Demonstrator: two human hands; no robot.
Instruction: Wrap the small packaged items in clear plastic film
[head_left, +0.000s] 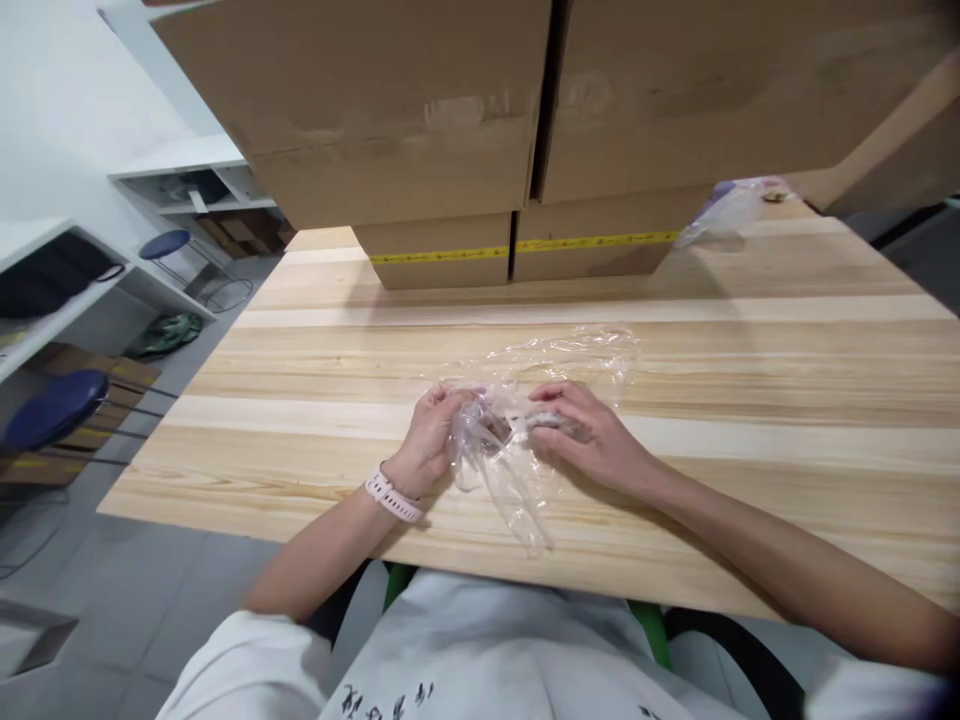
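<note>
At frame centre, a crumpled clear plastic bag (517,420) is pinched closed-fingered by the left hand (431,435) and right hand (589,435) on the worktop (750,380); gentle pulling seems advisable.

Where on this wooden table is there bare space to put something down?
Bare wood lies left of the left hand toward the table edge, and right of the right hand. It is crowded at the clear plastic bag and along the cardboard boxes.
</note>
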